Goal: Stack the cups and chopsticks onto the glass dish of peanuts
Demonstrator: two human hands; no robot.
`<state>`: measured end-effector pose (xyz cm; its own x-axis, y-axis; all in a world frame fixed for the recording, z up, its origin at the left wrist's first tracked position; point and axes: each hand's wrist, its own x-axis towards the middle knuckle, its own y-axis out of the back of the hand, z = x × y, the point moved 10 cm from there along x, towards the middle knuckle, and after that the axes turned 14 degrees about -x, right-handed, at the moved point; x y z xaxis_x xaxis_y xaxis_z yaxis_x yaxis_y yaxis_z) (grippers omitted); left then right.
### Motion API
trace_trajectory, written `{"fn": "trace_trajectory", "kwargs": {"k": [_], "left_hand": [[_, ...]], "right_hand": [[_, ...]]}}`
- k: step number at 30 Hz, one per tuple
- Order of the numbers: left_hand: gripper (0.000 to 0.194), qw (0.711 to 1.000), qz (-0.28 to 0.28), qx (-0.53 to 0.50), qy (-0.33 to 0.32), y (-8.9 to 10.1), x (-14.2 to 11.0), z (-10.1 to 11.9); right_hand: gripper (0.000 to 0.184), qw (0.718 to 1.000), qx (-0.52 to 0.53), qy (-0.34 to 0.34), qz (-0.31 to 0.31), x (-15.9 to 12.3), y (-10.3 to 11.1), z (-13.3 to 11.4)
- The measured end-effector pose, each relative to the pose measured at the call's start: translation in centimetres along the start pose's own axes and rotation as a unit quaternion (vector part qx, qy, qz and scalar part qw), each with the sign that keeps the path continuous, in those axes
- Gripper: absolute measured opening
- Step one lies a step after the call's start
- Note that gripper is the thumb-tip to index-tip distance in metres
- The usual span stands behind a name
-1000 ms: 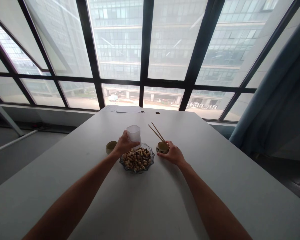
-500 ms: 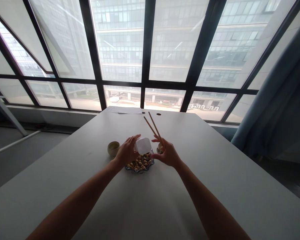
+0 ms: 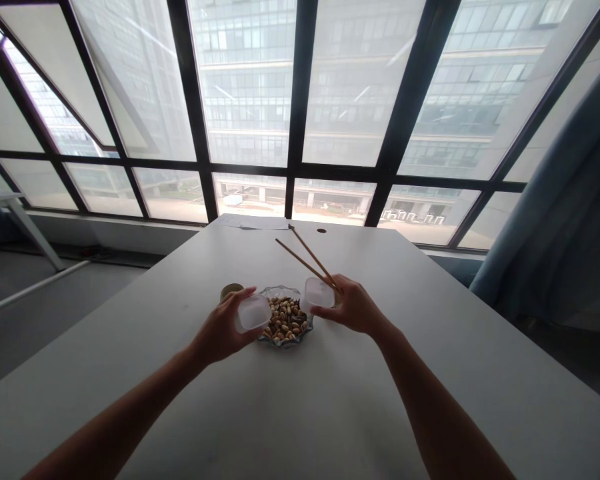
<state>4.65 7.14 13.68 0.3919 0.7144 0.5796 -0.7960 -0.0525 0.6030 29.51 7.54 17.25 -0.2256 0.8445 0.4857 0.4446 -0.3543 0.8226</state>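
My left hand (image 3: 220,333) is closed on a small translucent white plastic container (image 3: 255,311), tilted with its open side facing me. A similar white plastic piece (image 3: 319,292) is gripped by my right hand (image 3: 357,308), which also holds a pair of wooden chopsticks (image 3: 307,255) pointing away to the upper left. Between the hands stands a wavy-edged glass bowl (image 3: 286,345) of pistachios (image 3: 284,321). Behind my left fingers is a small round ceramic cup (image 3: 231,289), partly hidden. Something tan shows behind my right fingers, mostly covered.
The white table (image 3: 290,413) runs toward the windows. White paper sheets (image 3: 255,223) lie at its far edge, near a dark cable hole (image 3: 321,231). A blue curtain (image 3: 540,193) hangs at the right. Another white table frame (image 3: 35,230) stands at the left.
The white container has come apart into two pieces, one in each hand. My hands have moved apart, left hand to the left and lower, right hand to the right, uncovering the pistachio bowl.
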Motion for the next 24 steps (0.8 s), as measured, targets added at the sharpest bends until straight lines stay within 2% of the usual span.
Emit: {"fn": "trace_trajectory", "kwargs": {"k": [2,4,6,9,11,13,15,16,18,21,24], "left_hand": [[0.066,0.998,0.001,-0.007,0.055,1.8,-2.4,-1.9],[0.068,0.994,-0.011,-0.02,0.107,2.7,-4.6,-3.8],[0.07,0.988,-0.024,-0.036,0.145,2.7,-6.3,-5.4],[0.077,0.98,-0.049,-0.087,0.17,1.8,-7.5,-7.2],[0.077,0.972,-0.054,-0.144,0.176,1.3,-7.2,-8.4],[0.07,0.962,-0.025,-0.191,0.195,1.7,-6.3,-10.4],[0.067,0.955,0.02,-0.19,0.228,2.4,-5.2,-13.2],[0.068,0.957,0.026,-0.173,0.23,2.5,-4.4,-14.3],[0.082,0.962,0.013,-0.151,0.225,2.0,-2.8,-16.1],[0.1,0.958,-0.015,-0.182,0.22,0.3,-0.9,-17.9],[0.09,0.958,-0.036,-0.208,0.196,-1.1,0.3,-17.8]], "right_hand": [[0.054,0.997,-0.037,-0.016,-0.071,-0.2,-0.7,2.0],[0.054,0.989,-0.044,-0.047,-0.135,-0.9,-1.8,4.1],[0.052,0.979,-0.029,-0.073,-0.188,-2.1,-3.1,5.5],[0.048,0.971,-0.013,-0.09,-0.22,-3.8,-4.6,6.5],[0.048,0.97,-0.004,-0.096,-0.221,-4.9,-5.3,6.9],[0.05,0.97,0.004,-0.108,-0.218,-5.8,-5.8,7.5],[0.054,0.97,0.006,-0.122,-0.208,-6.5,-5.9,8.2],[0.056,0.971,0.007,-0.126,-0.205,-6.8,-5.8,8.4],[0.066,0.972,0.009,-0.128,-0.198,-7.1,-5.4,8.4],[0.081,0.977,0.019,-0.135,-0.166,-6.9,-4.1,8.0],[0.073,0.982,0.046,-0.16,-0.089,-6.2,-2.1,7.4]]}}
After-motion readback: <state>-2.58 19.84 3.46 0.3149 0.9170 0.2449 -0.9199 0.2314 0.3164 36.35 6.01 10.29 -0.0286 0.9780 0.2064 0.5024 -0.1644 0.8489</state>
